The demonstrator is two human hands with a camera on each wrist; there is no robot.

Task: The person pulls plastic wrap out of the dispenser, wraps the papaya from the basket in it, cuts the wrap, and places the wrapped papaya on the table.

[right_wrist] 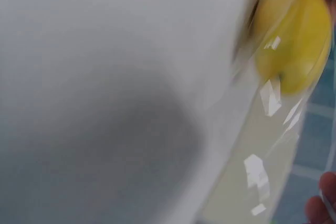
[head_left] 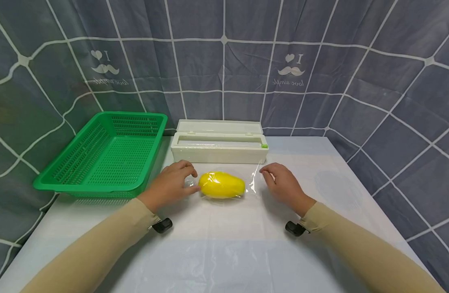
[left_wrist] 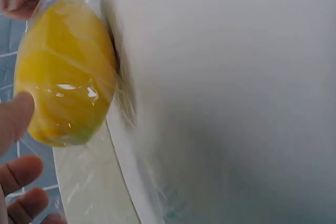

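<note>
Clear film (head_left: pixel 253 181) wraps the yellow fruit (head_left: pixel 222 185); the right hand (head_left: pixel 285 187) pinches its three o'clock end, likely left to fold. The left hand (head_left: pixel 171 183) grips nothing.

In the head view, both sleeves (head_left: pixel 81 248) are running off the bottom edge, the near edge of the table (head_left: pixel 209 260) is lying out of sight below it, and the curtain (head_left: pixel 195 61) is extending past the top and sides. The clear plastic wrap (head_left: pixel 253 183) is blending into the table, making its outline hard to tell. The left wrist view is cutting off the left hand (head_left: pixel 171 184) at its edge; the right wrist view is blurring the yellow fruit (right_wrist: pixel 294 35) and showing only finger ends of the right hand (head_left: pixel 284 187).
</note>
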